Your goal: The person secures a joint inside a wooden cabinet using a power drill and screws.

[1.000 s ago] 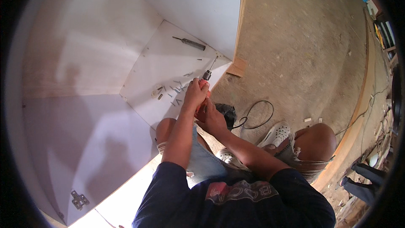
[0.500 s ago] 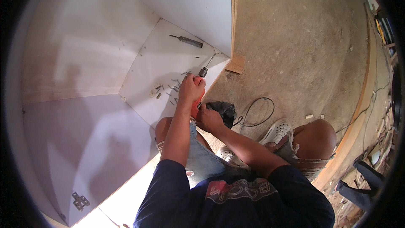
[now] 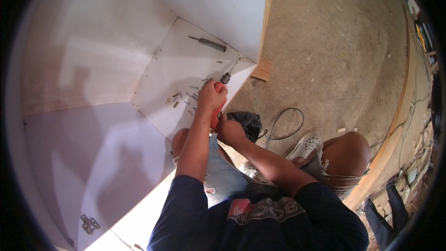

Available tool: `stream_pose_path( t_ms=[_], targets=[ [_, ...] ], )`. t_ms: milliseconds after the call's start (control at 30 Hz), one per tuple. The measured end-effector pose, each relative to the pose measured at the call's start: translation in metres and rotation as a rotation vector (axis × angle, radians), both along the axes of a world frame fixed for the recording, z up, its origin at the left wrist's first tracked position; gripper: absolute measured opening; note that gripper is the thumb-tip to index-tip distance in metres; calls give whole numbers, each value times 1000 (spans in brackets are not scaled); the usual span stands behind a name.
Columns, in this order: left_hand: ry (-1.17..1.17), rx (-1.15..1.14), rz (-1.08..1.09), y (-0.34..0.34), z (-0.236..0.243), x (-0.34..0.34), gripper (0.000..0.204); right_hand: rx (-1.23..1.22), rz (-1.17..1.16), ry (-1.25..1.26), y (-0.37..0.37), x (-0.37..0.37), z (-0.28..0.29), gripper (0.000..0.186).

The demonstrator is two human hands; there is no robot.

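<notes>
A red power drill (image 3: pixel 215 120) is gripped in both my hands inside a white cabinet. My left hand (image 3: pixel 213 95) is closed over the front of its body, behind the grey chuck (image 3: pixel 225 78). Lower down, my right hand (image 3: pixel 231 130) wraps the rear handle; its fingers are partly hidden. The long thin bit (image 3: pixel 234 66) reaches to the panel's corner, beside the upright wall. Several loose screws (image 3: pixel 193 95) lie left of my left hand, with a metal hinge piece (image 3: pixel 173 98) beside them. Farther off rests a dark-handled screwdriver (image 3: pixel 211 44).
The white cabinet wall (image 3: pixel 213 4) rises at the far side. A hinge (image 3: pixel 89 224) sits on the lower left panel. On the concrete floor are a black bag (image 3: pixel 246 123), a looped cable (image 3: pixel 303 120) and a wood block (image 3: pixel 262 69). Dark trouser legs (image 3: pixel 395 209) show at lower right.
The cabinet and its contents appear shifted slightly right in view. Both hands keep their hold on the drill, bit still at the corner. The dark trouser legs at lower right have moved.
</notes>
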State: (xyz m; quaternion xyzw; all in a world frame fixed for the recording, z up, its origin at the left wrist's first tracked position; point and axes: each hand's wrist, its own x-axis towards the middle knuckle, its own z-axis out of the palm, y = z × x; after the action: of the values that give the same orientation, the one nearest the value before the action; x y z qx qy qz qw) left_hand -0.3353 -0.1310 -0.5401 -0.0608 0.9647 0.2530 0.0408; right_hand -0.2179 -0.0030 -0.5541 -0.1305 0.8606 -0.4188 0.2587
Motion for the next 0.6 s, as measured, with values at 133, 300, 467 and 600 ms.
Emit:
stream_pose_path(
  t_ms=[133, 300, 467, 600],
  targets=[
    [-5, -15, -8, -7, -3, -1, 46, 9, 33, -14, -4, -2, 0, 59],
    [31, 11, 0, -6, 0, -3, 44, 59, 82, -20, -9, -8, -1, 58],
    [17, -13, 21, -4, 1, -4, 44, 63, 46, -64, -12, -11, 3, 63],
    [3, -24, 18, -7, 0, -3, 48, 33, 41, -28, -11, -9, 6, 69]
  ],
)
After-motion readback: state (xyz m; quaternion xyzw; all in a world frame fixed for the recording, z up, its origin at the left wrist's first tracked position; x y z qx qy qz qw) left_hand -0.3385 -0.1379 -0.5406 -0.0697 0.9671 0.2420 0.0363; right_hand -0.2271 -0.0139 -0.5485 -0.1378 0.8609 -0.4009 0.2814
